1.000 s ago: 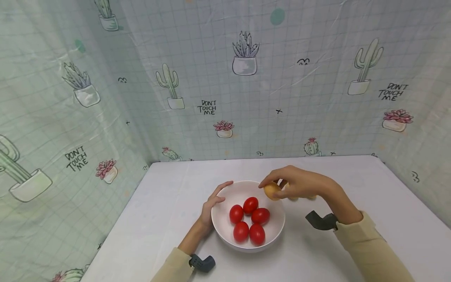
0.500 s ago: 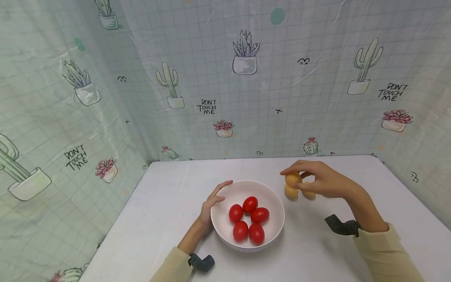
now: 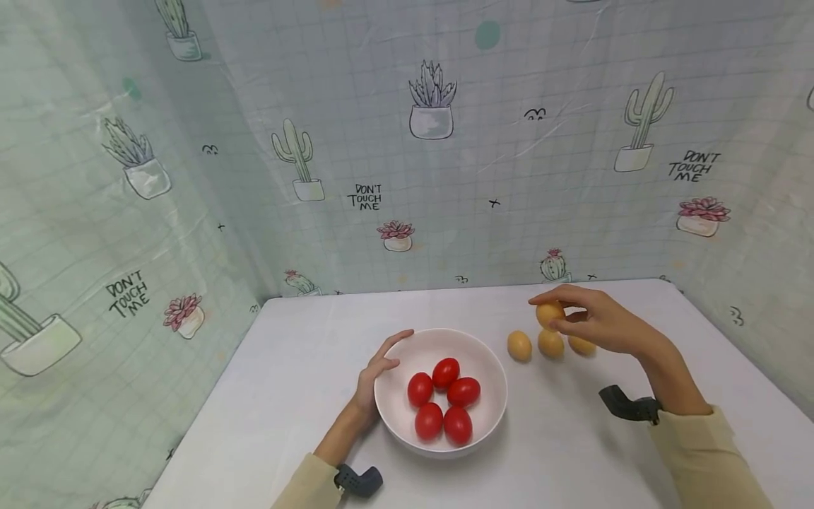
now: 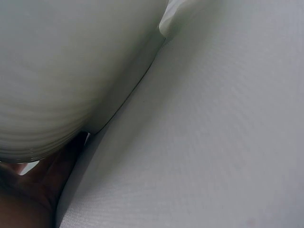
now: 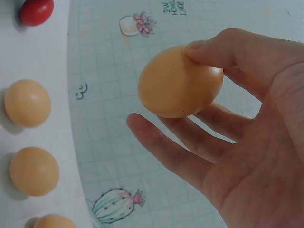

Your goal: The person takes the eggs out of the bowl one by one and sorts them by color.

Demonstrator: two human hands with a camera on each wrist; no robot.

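My left hand (image 3: 371,385) holds the near-left side of a white bowl (image 3: 498,417), its thumb at the rim. In the left wrist view the bowl's outer wall (image 4: 61,61) fills the upper left, with part of the hand (image 4: 42,185) dark beneath it. Several red eggs (image 3: 429,422) lie in the bowl. Up on the right, my right hand (image 3: 594,322) pinches a brown egg (image 5: 178,83) between thumb and fingers, raised above the table. Below it, a row of brown eggs (image 3: 519,346) rests on the table, the rightmost partly hidden by the hand.
A red egg (image 5: 36,10) lies on the table beyond the brown row in the right wrist view, hidden in the head view. The white table (image 3: 305,353) ends at a curtain (image 3: 356,247) printed with cacti, behind and at both sides.
My right hand has carried the brown egg from over the bowl's right rim to the right, above the brown row, which now shows more fully. The left hand stays on the bowl.
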